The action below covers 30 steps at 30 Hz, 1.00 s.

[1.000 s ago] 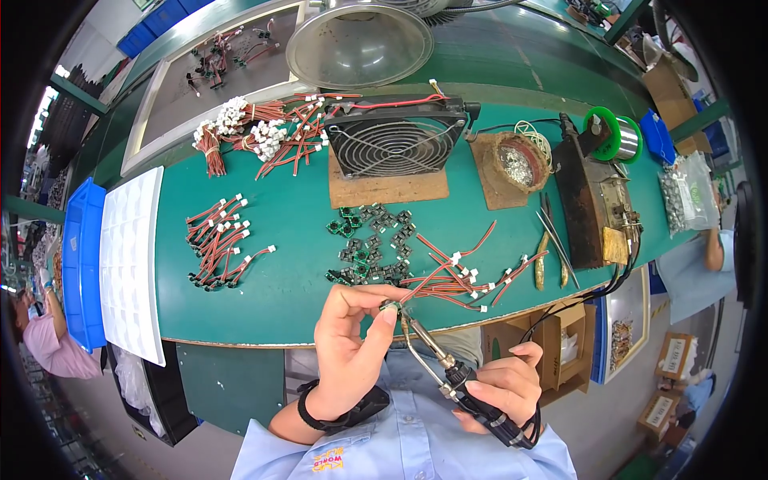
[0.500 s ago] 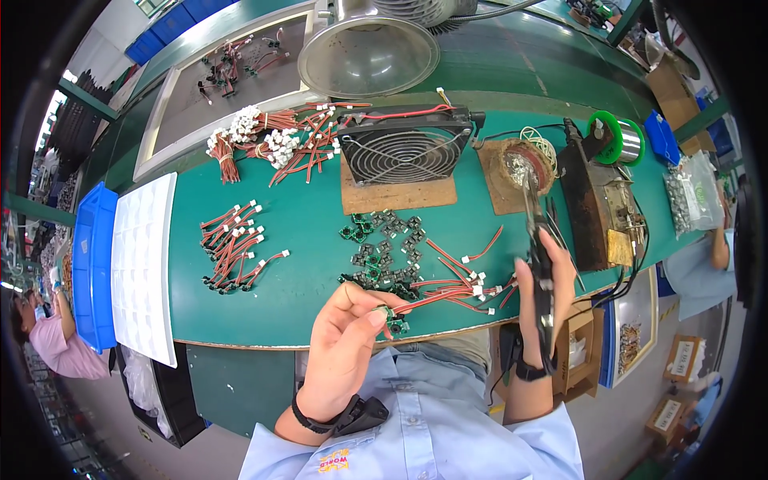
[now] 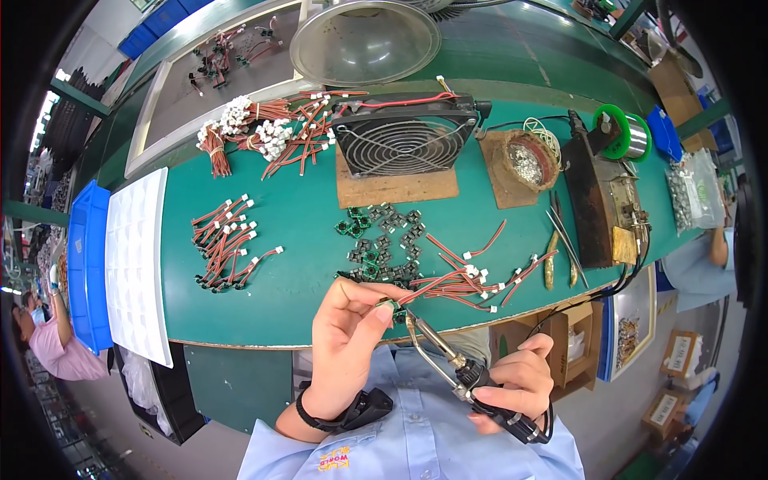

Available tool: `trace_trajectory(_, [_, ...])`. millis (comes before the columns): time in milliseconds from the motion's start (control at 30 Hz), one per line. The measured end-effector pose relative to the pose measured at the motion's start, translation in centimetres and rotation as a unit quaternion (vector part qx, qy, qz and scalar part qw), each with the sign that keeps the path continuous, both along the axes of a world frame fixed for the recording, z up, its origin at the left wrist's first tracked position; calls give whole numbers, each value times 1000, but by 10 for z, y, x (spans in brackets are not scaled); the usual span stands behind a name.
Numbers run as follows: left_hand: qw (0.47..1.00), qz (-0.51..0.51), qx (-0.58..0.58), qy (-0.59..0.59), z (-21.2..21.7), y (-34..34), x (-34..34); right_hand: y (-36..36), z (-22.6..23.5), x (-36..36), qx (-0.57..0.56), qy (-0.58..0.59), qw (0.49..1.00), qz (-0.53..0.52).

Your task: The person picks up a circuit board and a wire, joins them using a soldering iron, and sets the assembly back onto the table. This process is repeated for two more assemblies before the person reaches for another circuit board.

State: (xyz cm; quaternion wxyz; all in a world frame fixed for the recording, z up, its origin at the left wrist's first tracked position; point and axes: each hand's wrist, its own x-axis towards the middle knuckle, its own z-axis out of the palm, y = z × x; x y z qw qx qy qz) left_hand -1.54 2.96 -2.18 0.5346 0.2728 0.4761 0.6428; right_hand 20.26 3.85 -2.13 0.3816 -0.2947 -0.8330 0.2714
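My left hand (image 3: 346, 334) pinches a small green circuit board (image 3: 398, 317) between thumb and fingers, near the table's front edge. Red-and-black wires run right from the board. My right hand (image 3: 518, 381) is wrapped round a soldering iron (image 3: 470, 373) with a thin metal tube alongside its shaft. The iron's tip is at the board's right side; whether it touches cannot be made out. Just beyond lies a group of small dark-and-green boards (image 3: 382, 248). Loose red-and-black wires with white connectors (image 3: 472, 276) lie to their right.
A fan (image 3: 404, 140) stands behind the boards. Right of it are a round pot (image 3: 528, 158) of metal scraps, tweezers (image 3: 566, 240), a soldering station (image 3: 600, 204) and a green solder spool (image 3: 632, 138). Wired boards (image 3: 228, 248), a white tray (image 3: 138, 264) and a blue bin (image 3: 88, 264) are left.
My right hand has brought the soldering iron from the scrap pot down and toward me, to the circuit board. My left hand still pinches the board in nearly the same place.
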Motion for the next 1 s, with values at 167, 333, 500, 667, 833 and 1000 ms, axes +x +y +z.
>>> trace_trajectory(167, [1000,-7,2,-12,2,-1,3,-2,0,0,-7,-4,1000,4])
trace_trajectory(333, [1000,-6,0,-7,1,-2,5,-3,-1,2,-11,-1,1000,7])
trace_trajectory(500, [1000,-3,10,-12,5,-2,7,-4,3,2,-6,-9,1000,6])
trace_trajectory(667, [1000,-15,6,1,7,-2,3,-3,4,6,29,-5,999,-29])
trace_trajectory(833, [1000,-21,-13,-2,14,-3,9,19,-13,11,35,50,972,-227])
trace_trajectory(1000, [1000,10,-22,6,11,-1,17,81,-20,16,44,-20,939,-341])
